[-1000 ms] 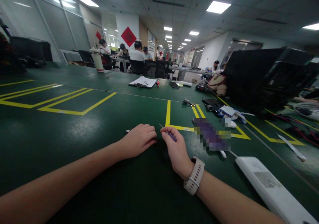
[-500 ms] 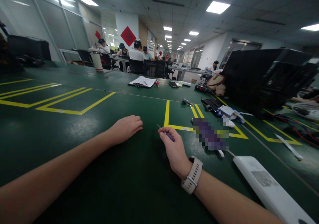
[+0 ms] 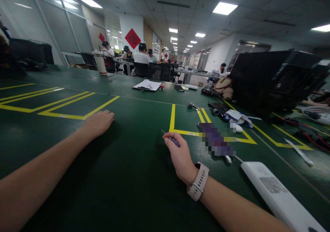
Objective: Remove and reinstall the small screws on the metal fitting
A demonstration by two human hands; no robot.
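The left hand [image 3: 99,123] has moved away beside the yellow tape [image 3: 73,117], its hold impossible to tell, leaving only the right hand [image 3: 179,151] pinching the purple-handled tool [image 3: 174,141] over the table [image 3: 134,177].

No text can be read with certainty. The red diamond sign [image 3: 132,38] on the white pillar [image 3: 124,23] bears a dark figure, not clear. The marks on the wall board [image 3: 156,43], the paper sheets [image 3: 147,84], the tape label [image 3: 191,134] and the grey label [image 3: 273,185] of the white power strip [image 3: 254,169] are too blurred.
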